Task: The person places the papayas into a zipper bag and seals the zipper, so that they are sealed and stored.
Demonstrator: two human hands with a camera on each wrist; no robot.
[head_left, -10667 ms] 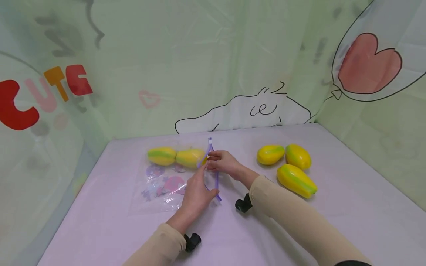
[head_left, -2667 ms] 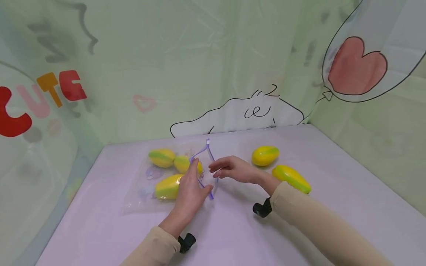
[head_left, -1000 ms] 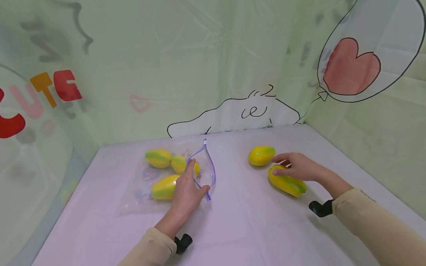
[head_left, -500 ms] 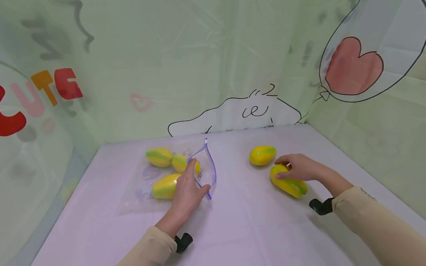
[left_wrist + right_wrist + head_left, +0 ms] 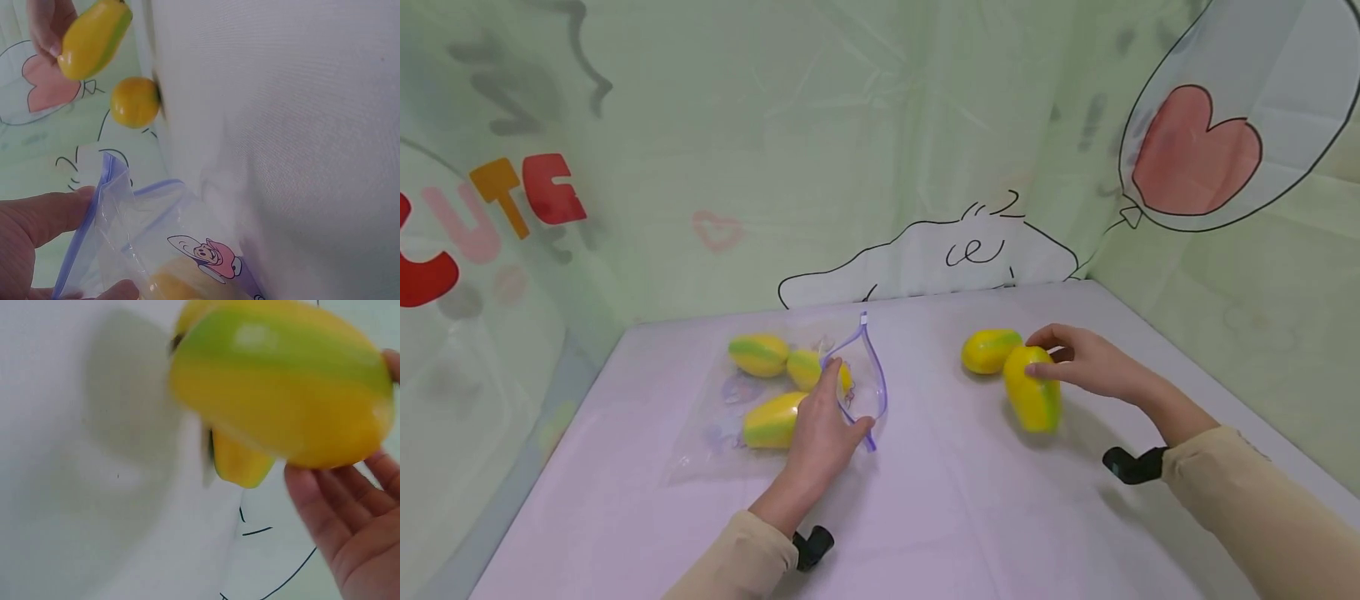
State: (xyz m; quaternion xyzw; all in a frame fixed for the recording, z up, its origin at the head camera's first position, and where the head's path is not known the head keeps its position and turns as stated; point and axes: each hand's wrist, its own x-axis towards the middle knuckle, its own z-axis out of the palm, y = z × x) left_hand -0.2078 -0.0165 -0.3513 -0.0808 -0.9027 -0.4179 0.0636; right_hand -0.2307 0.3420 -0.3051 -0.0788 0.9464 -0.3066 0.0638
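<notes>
In the head view, my right hand (image 5: pixel 1093 365) grips a yellow papaya with green stripes (image 5: pixel 1033 398) by its upper end. That papaya hangs over the table, and its shadow shows below it in the right wrist view. Just behind it lies another papaya (image 5: pixel 988 352). On the left is a clear zip bag (image 5: pixel 696 458) with a purple zip edge, its mouth spread toward the right. My left hand (image 5: pixel 820 437) pinches the near zip edge (image 5: pixel 80 240), with the thumb inside or across the mouth; which, I cannot tell. Three papayas (image 5: pixel 758 356) lie inside the bag.
A pale lilac cloth (image 5: pixel 940 517) covers the table. Light green printed curtains (image 5: pixel 850 150) rise behind and at both sides. Black wrist cameras (image 5: pixel 814 548) stick out beneath both wrists.
A third papaya has gone from the right-hand group into the bag. My right hand has since moved from the bag mouth to the right and lifted a papaya. The left hand keeps its hold.
</notes>
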